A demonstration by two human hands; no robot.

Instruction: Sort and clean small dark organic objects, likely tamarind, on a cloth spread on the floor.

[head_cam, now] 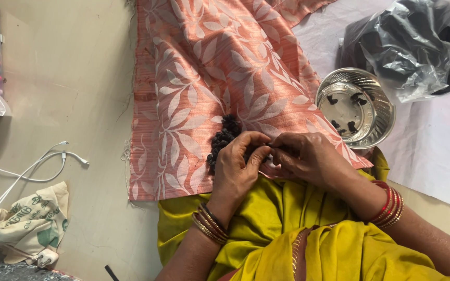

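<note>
Left hand (238,166) and right hand (300,156) meet fingertip to fingertip on pink cloth (209,78), both pinched on small dark pieces; dark pile (222,139) just beside left fingers; steel bowl (376,91) near right, few pieces inside

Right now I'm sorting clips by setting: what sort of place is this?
Likely a home floor used for handwork: the person sits on the bare floor, a leaf-patterned cloth spread out, steel bowl and charging cable nearby.

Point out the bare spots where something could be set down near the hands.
Free: floor between the white cable and pink cloth; white sheet right of the steel bowl. Crowded: around the left hand and right hand, at the dark strand.
</note>
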